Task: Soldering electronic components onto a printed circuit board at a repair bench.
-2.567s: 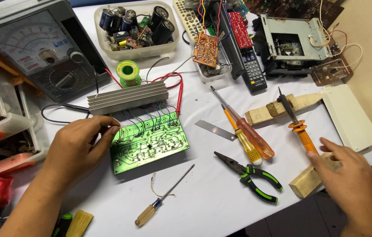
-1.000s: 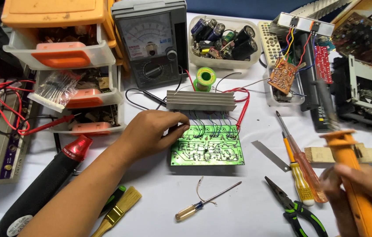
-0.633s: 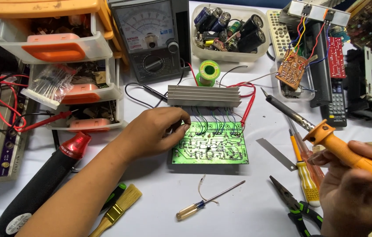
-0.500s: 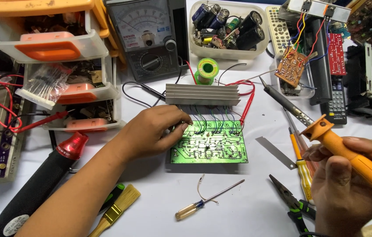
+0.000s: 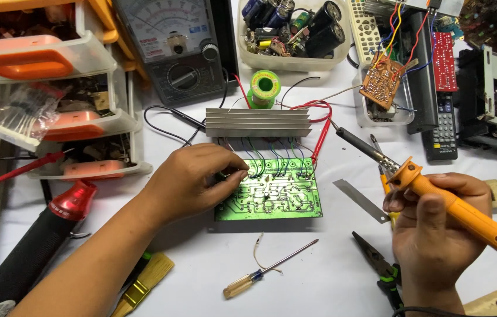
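Observation:
A green circuit board (image 5: 278, 198) lies on the white table, wired to a ribbed aluminium heat sink (image 5: 258, 122) just behind it. My left hand (image 5: 192, 181) rests on the board's left edge, fingertips pressed on its upper left corner. My right hand (image 5: 436, 229) grips the orange handle of a soldering iron (image 5: 465, 211). The iron's dark tip (image 5: 354, 141) points up and left, in the air to the right of the board and apart from it.
An analog multimeter (image 5: 172, 47) and a solder spool (image 5: 265, 87) stand behind the heat sink. A tub of capacitors (image 5: 295, 29) sits at the back. Orange drawers (image 5: 43, 88) are at the left. A screwdriver (image 5: 269, 269), pliers (image 5: 380, 270) and a brush (image 5: 142, 285) lie in front.
My right hand picked up the soldering iron from the right and swung its tip toward the board. My left hand stayed on the board. The camera moved closer.

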